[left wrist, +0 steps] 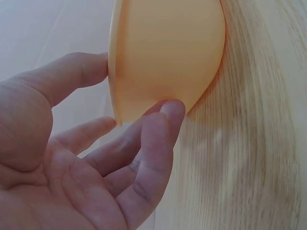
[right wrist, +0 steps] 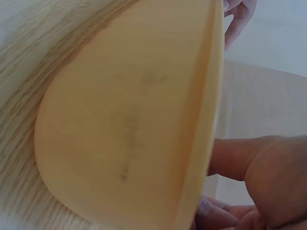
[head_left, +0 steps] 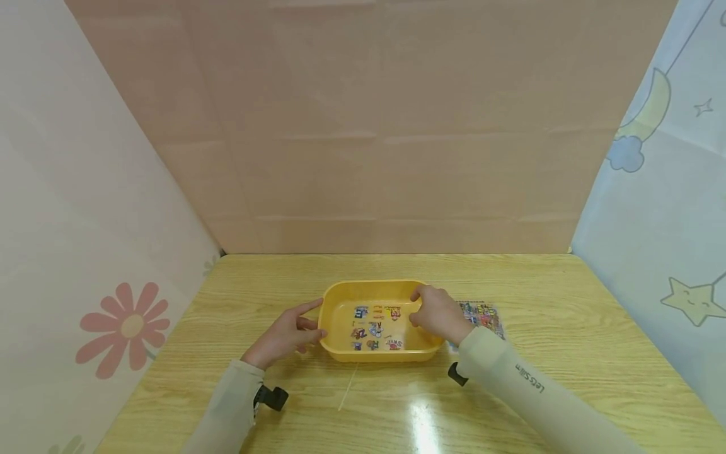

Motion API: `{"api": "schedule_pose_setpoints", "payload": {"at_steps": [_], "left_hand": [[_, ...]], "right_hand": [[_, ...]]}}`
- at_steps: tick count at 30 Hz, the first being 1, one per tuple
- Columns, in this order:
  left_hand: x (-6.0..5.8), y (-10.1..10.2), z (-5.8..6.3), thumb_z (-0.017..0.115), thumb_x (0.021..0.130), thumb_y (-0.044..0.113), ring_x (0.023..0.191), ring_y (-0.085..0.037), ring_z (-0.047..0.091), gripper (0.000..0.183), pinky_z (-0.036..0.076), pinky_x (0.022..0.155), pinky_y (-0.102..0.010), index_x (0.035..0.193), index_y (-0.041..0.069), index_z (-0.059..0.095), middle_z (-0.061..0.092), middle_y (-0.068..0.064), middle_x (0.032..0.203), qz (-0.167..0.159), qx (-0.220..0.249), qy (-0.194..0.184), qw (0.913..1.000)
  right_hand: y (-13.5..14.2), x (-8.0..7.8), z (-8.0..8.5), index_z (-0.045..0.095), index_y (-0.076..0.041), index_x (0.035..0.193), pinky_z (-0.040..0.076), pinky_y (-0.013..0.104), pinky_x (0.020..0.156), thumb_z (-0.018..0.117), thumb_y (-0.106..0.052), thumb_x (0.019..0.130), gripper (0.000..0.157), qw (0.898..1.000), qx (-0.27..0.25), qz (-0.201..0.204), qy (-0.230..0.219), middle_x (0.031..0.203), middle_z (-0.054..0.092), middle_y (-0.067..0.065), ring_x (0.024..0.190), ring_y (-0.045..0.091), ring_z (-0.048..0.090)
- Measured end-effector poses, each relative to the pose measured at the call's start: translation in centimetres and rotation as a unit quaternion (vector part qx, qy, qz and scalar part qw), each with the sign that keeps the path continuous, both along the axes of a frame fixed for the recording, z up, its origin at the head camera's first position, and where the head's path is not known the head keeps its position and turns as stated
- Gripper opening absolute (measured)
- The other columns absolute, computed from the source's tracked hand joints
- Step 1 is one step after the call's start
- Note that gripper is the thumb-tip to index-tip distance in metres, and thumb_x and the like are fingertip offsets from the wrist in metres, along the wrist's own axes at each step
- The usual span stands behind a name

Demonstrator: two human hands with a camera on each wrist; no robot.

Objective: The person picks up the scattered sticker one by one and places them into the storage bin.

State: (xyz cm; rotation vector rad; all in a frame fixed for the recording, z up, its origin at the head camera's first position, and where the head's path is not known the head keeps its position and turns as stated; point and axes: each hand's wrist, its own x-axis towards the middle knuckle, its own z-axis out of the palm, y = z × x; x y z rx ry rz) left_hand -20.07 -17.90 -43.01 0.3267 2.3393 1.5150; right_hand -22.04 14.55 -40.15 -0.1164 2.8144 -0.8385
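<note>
A yellow plastic tray (head_left: 374,357) stands on the table, with several small cartoon stickers (head_left: 375,329) on its floor. At its left end my left hand (head_left: 286,335) grips the wall; the left wrist view has one digit on the rim (left wrist: 113,62) and fingertips against the outside. My right hand (head_left: 439,312) reaches over the right end into the tray, thumb and forefinger apart, with nothing visible between them. In the right wrist view the tray's wall (right wrist: 120,124) hides the fingertips. A colourful sticker sheet (head_left: 484,315) lies right of the tray, partly behind the right hand and sleeve.
The wooden table (head_left: 544,353) meets a tan back wall (head_left: 386,145) and pale printed panels on both sides. A thin pale strip (head_left: 348,388) lies in front of the tray. Dark wrist cameras (head_left: 275,398) are strapped to both wrists.
</note>
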Motion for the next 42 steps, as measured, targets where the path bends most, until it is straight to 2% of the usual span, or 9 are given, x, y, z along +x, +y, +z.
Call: {"api": "schedule_pose_setpoints", "payload": {"at_steps": [5, 9, 14, 19, 25, 30, 37, 40, 42], "left_hand": [[0.0, 0.0, 0.0, 0.071, 0.095, 0.017, 0.086, -0.029, 0.069, 0.073, 0.057, 0.066, -0.043, 0.157, 0.009, 0.033, 0.07, -0.016, 0.111, 0.001, 0.001, -0.001, 1.0], [0.0, 0.0, 0.0, 0.071, 0.095, 0.018, 0.088, -0.03, 0.069, 0.073, 0.057, 0.067, -0.044, 0.157, 0.009, 0.034, 0.07, -0.015, 0.111, 0.005, -0.003, 0.0, 1.0], [0.0, 0.1, -0.1, 0.071, 0.095, 0.018, 0.089, -0.03, 0.069, 0.072, 0.057, 0.068, -0.044, 0.157, 0.009, 0.034, 0.07, -0.015, 0.11, 0.008, -0.007, 0.001, 0.9999], [0.0, 0.1, -0.1, 0.072, 0.094, 0.019, 0.088, -0.029, 0.069, 0.074, 0.057, 0.068, -0.044, 0.157, 0.008, 0.034, 0.07, -0.015, 0.11, 0.007, -0.004, -0.001, 1.0], [0.0, 0.2, -0.1, 0.071, 0.095, 0.016, 0.088, -0.029, 0.069, 0.072, 0.057, 0.069, -0.044, 0.156, 0.008, 0.034, 0.07, -0.015, 0.11, 0.011, -0.006, -0.001, 0.9999], [0.0, 0.2, -0.1, 0.071, 0.095, 0.016, 0.087, -0.029, 0.068, 0.072, 0.057, 0.068, -0.043, 0.157, 0.009, 0.034, 0.07, -0.015, 0.111, 0.011, -0.006, -0.002, 0.9999], [-0.1, 0.2, -0.2, 0.071, 0.095, 0.015, 0.087, -0.028, 0.068, 0.072, 0.056, 0.066, -0.039, 0.157, 0.009, 0.034, 0.07, -0.015, 0.111, 0.014, -0.007, -0.007, 0.9998], [0.0, 0.2, -0.2, 0.07, 0.095, 0.015, 0.086, -0.029, 0.068, 0.072, 0.056, 0.066, -0.04, 0.157, 0.01, 0.034, 0.07, -0.015, 0.112, 0.015, -0.007, -0.009, 0.9998], [0.0, 0.2, -0.1, 0.07, 0.095, 0.016, 0.086, -0.028, 0.068, 0.072, 0.056, 0.066, -0.04, 0.157, 0.01, 0.034, 0.07, -0.016, 0.113, 0.014, -0.006, -0.009, 0.9998]], "right_hand": [[0.1, -0.1, -0.1, 0.061, -0.001, 0.126, 0.034, 0.024, 0.044, 0.072, -0.011, 0.083, 0.046, 1.0, -0.007, -0.004, 0.001, 0.067, 0.067, 0.006, 0.049, 0.013, 0.046], [0.4, 0.1, -0.2, 0.061, 0.0, 0.127, 0.042, 0.027, 0.047, 0.072, -0.01, 0.084, 0.045, 1.0, -0.029, -0.004, 0.007, 0.076, 0.069, 0.005, 0.058, 0.016, 0.057], [1.8, 0.4, -0.3, 0.063, 0.002, 0.122, 0.053, 0.032, 0.059, 0.072, -0.013, 0.088, 0.038, 0.996, -0.077, 0.004, 0.049, 0.086, 0.071, 0.006, 0.072, 0.017, 0.066], [4.0, 0.5, -0.2, 0.064, 0.001, 0.121, 0.053, 0.033, 0.059, 0.07, -0.022, 0.093, 0.037, 0.993, -0.096, -0.005, 0.075, 0.089, 0.07, 0.008, 0.07, 0.018, 0.065], [7.1, 0.8, -0.2, 0.063, 0.002, 0.126, 0.053, 0.034, 0.062, 0.068, -0.032, 0.096, 0.045, 0.993, -0.073, -0.018, 0.088, 0.094, 0.07, 0.01, 0.073, 0.017, 0.064], [9.4, 1.3, -0.7, 0.058, 0.004, 0.132, 0.053, 0.036, 0.061, 0.068, -0.039, 0.095, 0.058, 0.995, -0.053, -0.025, 0.08, 0.097, 0.069, 0.013, 0.067, 0.021, 0.064], [11.8, 2.0, -1.3, 0.053, 0.008, 0.137, 0.056, 0.046, 0.067, 0.067, -0.047, 0.094, 0.071, 0.999, 0.016, -0.028, 0.043, 0.106, 0.07, 0.022, 0.078, 0.021, 0.068], [12.5, 2.3, -1.6, 0.051, 0.008, 0.139, 0.055, 0.047, 0.066, 0.066, -0.045, 0.095, 0.071, 0.998, 0.042, -0.03, 0.026, 0.108, 0.071, 0.022, 0.083, 0.027, 0.069], [12.9, 2.5, -1.9, 0.049, 0.008, 0.141, 0.052, 0.044, 0.06, 0.065, -0.045, 0.094, 0.072, 0.998, 0.053, -0.033, 0.015, 0.11, 0.07, 0.023, 0.078, 0.028, 0.068]]}}
